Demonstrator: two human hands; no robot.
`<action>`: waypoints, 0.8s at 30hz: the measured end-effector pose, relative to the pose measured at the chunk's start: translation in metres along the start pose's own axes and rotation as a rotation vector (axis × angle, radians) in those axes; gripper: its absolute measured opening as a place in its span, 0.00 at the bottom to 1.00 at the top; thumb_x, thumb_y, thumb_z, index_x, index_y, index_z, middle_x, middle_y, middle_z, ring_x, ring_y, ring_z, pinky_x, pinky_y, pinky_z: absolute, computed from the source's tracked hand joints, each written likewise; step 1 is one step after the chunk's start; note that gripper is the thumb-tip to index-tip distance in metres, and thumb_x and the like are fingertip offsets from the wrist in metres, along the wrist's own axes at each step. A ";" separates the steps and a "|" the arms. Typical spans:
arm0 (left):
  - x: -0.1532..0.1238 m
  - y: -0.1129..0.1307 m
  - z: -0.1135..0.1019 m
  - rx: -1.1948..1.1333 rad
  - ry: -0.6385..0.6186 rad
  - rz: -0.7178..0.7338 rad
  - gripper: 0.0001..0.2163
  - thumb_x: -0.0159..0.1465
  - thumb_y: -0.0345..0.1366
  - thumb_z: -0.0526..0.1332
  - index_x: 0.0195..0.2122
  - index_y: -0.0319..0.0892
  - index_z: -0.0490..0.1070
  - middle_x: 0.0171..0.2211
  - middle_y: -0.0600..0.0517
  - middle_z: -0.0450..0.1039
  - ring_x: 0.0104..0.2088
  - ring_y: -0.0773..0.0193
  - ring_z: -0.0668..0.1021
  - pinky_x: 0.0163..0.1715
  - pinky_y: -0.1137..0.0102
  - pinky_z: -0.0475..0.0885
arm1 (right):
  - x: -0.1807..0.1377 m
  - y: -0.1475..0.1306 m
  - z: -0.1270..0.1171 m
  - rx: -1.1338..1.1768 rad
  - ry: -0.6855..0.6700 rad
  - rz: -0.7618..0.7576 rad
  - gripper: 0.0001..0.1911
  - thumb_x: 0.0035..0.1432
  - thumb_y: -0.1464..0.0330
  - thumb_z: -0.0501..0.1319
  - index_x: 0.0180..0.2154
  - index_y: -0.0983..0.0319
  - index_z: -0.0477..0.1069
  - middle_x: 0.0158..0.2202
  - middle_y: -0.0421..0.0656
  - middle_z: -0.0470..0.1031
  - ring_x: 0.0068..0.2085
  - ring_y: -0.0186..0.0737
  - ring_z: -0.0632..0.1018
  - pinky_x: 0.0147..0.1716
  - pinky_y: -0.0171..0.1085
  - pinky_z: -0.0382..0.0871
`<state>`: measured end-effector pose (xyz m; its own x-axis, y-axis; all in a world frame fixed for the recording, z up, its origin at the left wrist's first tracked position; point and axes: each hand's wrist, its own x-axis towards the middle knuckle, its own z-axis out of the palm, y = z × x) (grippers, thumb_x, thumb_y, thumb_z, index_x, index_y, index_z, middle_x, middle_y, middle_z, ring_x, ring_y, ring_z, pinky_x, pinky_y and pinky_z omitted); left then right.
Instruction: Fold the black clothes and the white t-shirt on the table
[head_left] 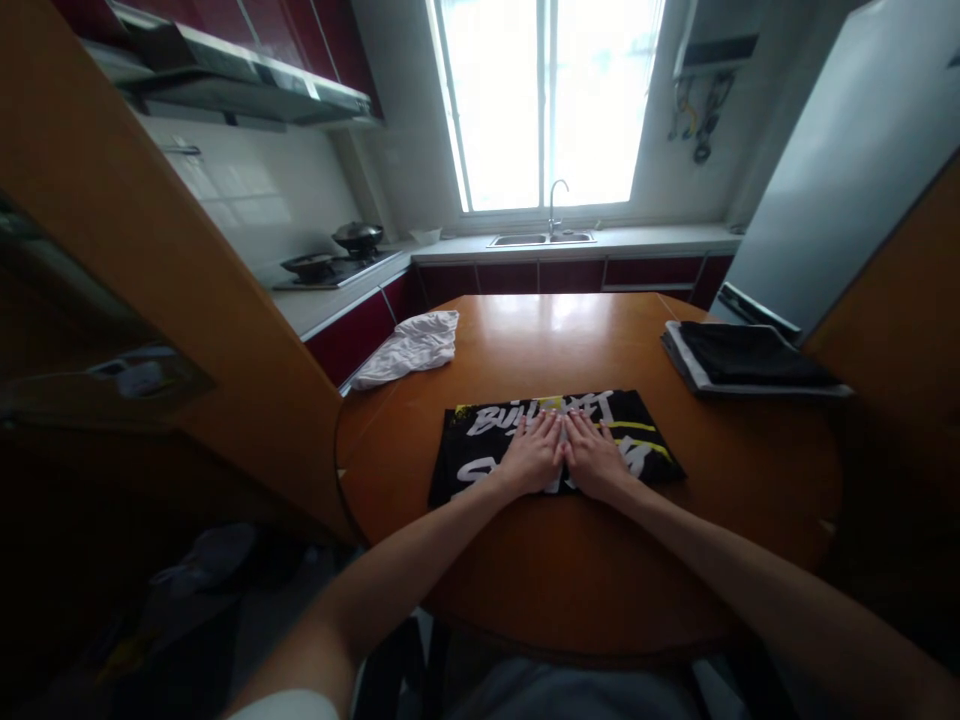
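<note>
A black folded garment (652,440) with white lettering and yellow marks lies flat on the round wooden table (570,570) in front of me. My left hand (534,455) rests palm down on its middle, fingers stretched out. Beside it, almost touching, my right hand (594,455) lies flat on the cloth too, fingers extended forward. Both palms press on the fabric, and neither hand grips anything. Part of the lettering is hidden under the hands.
A crumpled white cloth (416,348) lies at the table's left edge. On the right is a stack of folded dark and light cloths (750,358). Beyond the table stand a counter with a sink (544,240) and a stove with pans (358,237).
</note>
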<state>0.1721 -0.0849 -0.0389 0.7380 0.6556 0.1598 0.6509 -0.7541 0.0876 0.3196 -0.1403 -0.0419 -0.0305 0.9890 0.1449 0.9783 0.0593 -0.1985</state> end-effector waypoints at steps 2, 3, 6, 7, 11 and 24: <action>0.002 -0.001 0.000 0.002 0.001 -0.003 0.27 0.74 0.41 0.45 0.72 0.38 0.54 0.72 0.41 0.51 0.72 0.49 0.54 0.69 0.46 0.48 | 0.001 0.001 -0.005 0.010 -0.015 0.011 0.33 0.68 0.66 0.45 0.71 0.69 0.53 0.74 0.52 0.46 0.73 0.49 0.50 0.70 0.53 0.41; 0.003 -0.002 0.000 0.001 -0.002 -0.006 0.27 0.73 0.40 0.45 0.72 0.38 0.54 0.72 0.42 0.51 0.72 0.49 0.54 0.69 0.46 0.48 | 0.001 0.002 -0.008 0.017 -0.023 0.017 0.33 0.69 0.64 0.45 0.71 0.68 0.53 0.74 0.51 0.46 0.74 0.48 0.49 0.70 0.53 0.40; 0.006 -0.005 -0.004 -0.037 -0.026 -0.036 0.27 0.73 0.42 0.46 0.71 0.37 0.56 0.72 0.42 0.51 0.72 0.50 0.54 0.70 0.48 0.49 | 0.002 0.011 -0.016 0.038 -0.047 0.044 0.34 0.70 0.58 0.46 0.72 0.65 0.52 0.74 0.49 0.44 0.74 0.47 0.48 0.70 0.53 0.38; 0.006 -0.008 -0.006 -0.060 -0.033 -0.051 0.27 0.73 0.43 0.46 0.71 0.36 0.56 0.72 0.42 0.51 0.72 0.50 0.54 0.70 0.49 0.49 | 0.001 0.016 -0.018 0.042 -0.052 0.058 0.35 0.70 0.56 0.46 0.72 0.65 0.51 0.74 0.49 0.44 0.74 0.47 0.48 0.70 0.53 0.38; -0.015 -0.037 -0.018 -0.097 -0.010 -0.101 0.28 0.74 0.45 0.45 0.71 0.37 0.57 0.72 0.42 0.52 0.72 0.51 0.54 0.69 0.51 0.51 | -0.010 0.045 -0.022 0.025 -0.028 0.130 0.37 0.70 0.52 0.45 0.72 0.65 0.51 0.74 0.50 0.44 0.74 0.47 0.48 0.70 0.52 0.37; -0.089 -0.118 -0.037 0.023 -0.055 -0.307 0.31 0.73 0.51 0.45 0.73 0.41 0.51 0.73 0.42 0.46 0.73 0.47 0.50 0.67 0.41 0.48 | -0.022 0.065 -0.021 0.012 0.017 0.160 0.36 0.69 0.54 0.47 0.71 0.65 0.52 0.74 0.50 0.46 0.74 0.48 0.48 0.70 0.51 0.36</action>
<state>0.0232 -0.0561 -0.0271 0.5146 0.8541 0.0763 0.8482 -0.5200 0.1008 0.3886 -0.1609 -0.0376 0.1294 0.9834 0.1272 0.9679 -0.0974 -0.2317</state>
